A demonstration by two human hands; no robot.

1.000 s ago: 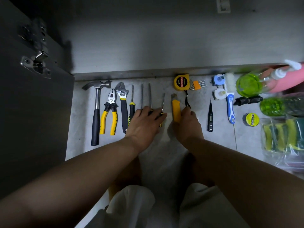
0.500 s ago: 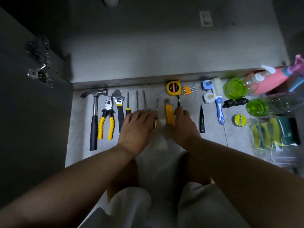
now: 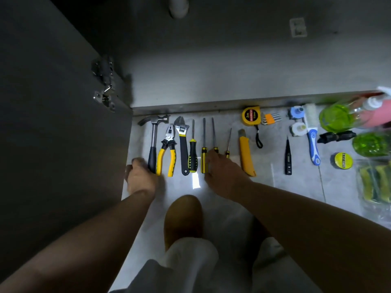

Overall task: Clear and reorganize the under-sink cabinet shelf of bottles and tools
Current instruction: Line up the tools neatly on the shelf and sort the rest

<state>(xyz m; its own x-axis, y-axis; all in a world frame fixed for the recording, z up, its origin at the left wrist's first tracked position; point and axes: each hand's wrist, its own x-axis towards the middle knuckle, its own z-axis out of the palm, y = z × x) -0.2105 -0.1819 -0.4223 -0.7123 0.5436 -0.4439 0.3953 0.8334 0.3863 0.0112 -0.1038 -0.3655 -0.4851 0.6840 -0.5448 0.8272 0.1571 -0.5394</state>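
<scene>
Tools lie in a row on the grey floor tiles in front of the cabinet shelf (image 3: 232, 81): a hammer (image 3: 154, 134), yellow pliers (image 3: 167, 153), a wrench (image 3: 183, 142), several screwdrivers (image 3: 193, 153) and a yellow utility knife (image 3: 246, 155). My left hand (image 3: 140, 176) is at the lower end of the hammer's handle, fingers curled around it. My right hand (image 3: 224, 172) rests flat over the handles of two thin screwdrivers, fingers spread. Green bottles (image 3: 336, 118) and a pink bottle (image 3: 374, 115) lie at the far right.
The open cabinet door (image 3: 53, 123) with its hinge (image 3: 104, 89) stands close on the left. To the right lie a tape measure (image 3: 250, 116), hex keys (image 3: 270, 118), a tester pen (image 3: 287, 157), a blue-handled brush (image 3: 313, 142), a tape roll (image 3: 342, 160) and bagged sponges (image 3: 374, 182). My knees are below.
My left hand has moved left from the screwdrivers to the hammer's handle. My right hand has shifted left off the utility knife onto the thin screwdrivers.
</scene>
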